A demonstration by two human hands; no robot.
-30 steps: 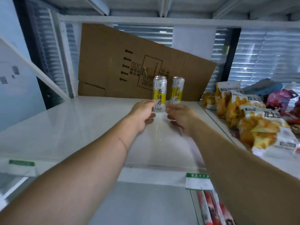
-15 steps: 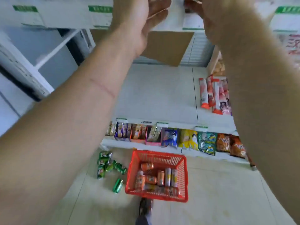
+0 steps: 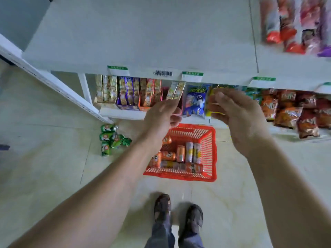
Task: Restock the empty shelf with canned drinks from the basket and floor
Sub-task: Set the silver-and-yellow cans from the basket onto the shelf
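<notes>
A red plastic basket stands on the floor below me, holding several orange and silver-yellow cans lying on their sides. Several green cans lie on the floor to its left, by the shelf's foot. My left hand hangs in the air above the basket's far left corner, fingers loosely bent, holding nothing. My right hand hangs to the right of it, fingers relaxed and empty. A white shelf board fills the top of the view, bare on its left part.
Long snack packets lie on the shelf board's right end. The bottom shelf holds boxed snacks and chip bags. A slanted white upright runs at the left. My two feet stand on pale floor tiles just before the basket.
The view has swung from the upper shelf with two standing cans down to the floor. Both hands let go of the cans and dropped, empty, to above the basket.
</notes>
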